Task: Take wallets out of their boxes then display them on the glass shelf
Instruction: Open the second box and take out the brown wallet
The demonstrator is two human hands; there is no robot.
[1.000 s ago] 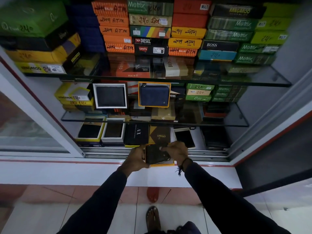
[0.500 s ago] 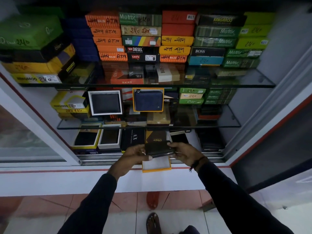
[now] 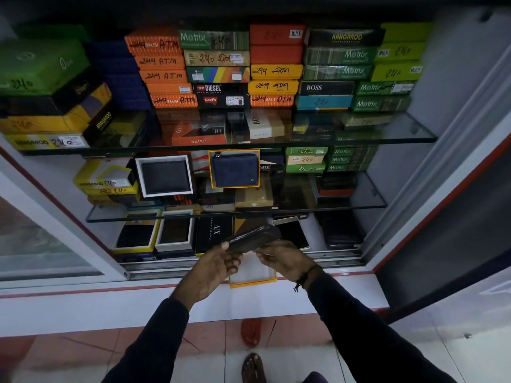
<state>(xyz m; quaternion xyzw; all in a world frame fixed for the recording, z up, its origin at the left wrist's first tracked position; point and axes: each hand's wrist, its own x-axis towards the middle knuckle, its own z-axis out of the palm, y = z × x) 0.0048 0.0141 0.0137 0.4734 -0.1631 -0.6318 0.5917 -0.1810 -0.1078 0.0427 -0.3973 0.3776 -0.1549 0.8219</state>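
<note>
A dark zip wallet (image 3: 253,235) is held tilted in front of the cabinet's bottom level, its zipper edge facing me. My left hand (image 3: 218,265) grips its near left corner. My right hand (image 3: 284,259) is under its right end, fingers curled against it. Beneath both hands an open orange-rimmed box (image 3: 253,277) with a white inside lies on the cabinet sill. On the middle glass shelf (image 3: 345,207) stand a blue wallet in an orange box (image 3: 235,169) and a dark wallet in a white box (image 3: 165,176).
Stacks of coloured wallet boxes (image 3: 221,70) fill the top glass shelf (image 3: 387,139). Open boxes with wallets (image 3: 154,233) and a black AX box (image 3: 213,234) line the bottom level. A sliding glass door (image 3: 41,244) is at left, and a red sandal (image 3: 251,331) lies on the floor.
The wallet came up out of the orange box, which now lies open on the sill. Both hands raised it and tipped it so the zipper edge shows.
</note>
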